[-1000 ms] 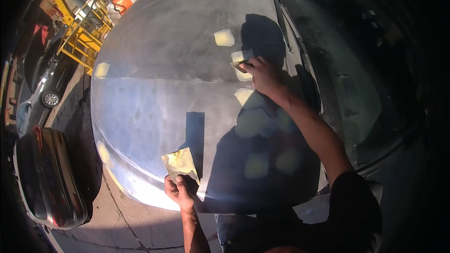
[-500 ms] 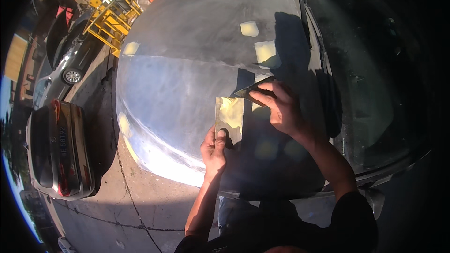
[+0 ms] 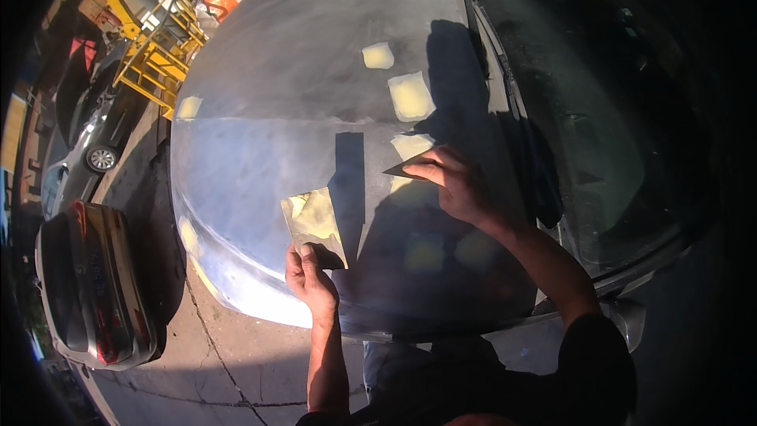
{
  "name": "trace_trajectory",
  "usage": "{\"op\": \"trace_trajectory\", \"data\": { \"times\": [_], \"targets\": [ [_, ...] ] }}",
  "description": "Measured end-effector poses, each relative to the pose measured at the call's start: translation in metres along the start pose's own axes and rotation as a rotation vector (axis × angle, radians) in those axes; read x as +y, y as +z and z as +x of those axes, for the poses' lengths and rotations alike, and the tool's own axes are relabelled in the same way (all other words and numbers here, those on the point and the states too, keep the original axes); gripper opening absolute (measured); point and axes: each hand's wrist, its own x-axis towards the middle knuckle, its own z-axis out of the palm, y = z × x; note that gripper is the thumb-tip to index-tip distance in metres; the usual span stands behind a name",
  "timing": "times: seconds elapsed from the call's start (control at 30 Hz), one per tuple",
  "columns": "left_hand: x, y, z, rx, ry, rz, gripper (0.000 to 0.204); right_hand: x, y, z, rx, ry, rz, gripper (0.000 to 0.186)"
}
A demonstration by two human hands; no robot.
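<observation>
My left hand [image 3: 313, 278] grips the lower end of a flat rectangular mixing board [image 3: 303, 230] with its thumb on top. A smear of pale yellow putty [image 3: 315, 213] covers the board's upper part. In my right hand [image 3: 461, 189] is a dark, thin putty spreader [image 3: 400, 168], pinched between thumb and fingers. The spreader lies over a pale yellow patch [image 3: 412, 144] on the sanded grey car hood [image 3: 260, 170]; whether its edge touches I cannot tell. Farther off on the hood are a larger yellow patch [image 3: 412, 98] and a smaller one [image 3: 378, 55].
The dark windshield [image 3: 583, 150] lies to the right of the hood. Shaded yellow patches [image 3: 424, 253] sit near me, and another patch [image 3: 189, 107] marks the hood's left edge. Left, on concrete, stand a parked car [image 3: 98, 284] and a yellow metal frame [image 3: 154, 71].
My left hand has moved left with the board, away from the spreader. The spreader has come off the board's side to the yellow patch. The whole view has shifted slightly.
</observation>
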Motion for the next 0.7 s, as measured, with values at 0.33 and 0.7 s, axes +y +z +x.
{"op": "trace_trajectory", "data": {
  "times": [0.33,0.7],
  "targets": [
    [-0.036,-0.038,-0.036,0.021,0.027,0.237,0.037,0.177,0.039,0.094,0.017,0.027,-0.248,0.054],
    [-0.04,-0.044,-0.036,0.058,-0.007,0.182,0.04,0.174,0.06,0.1,-0.125,0.082,-0.46,0.051]
  ]
}}
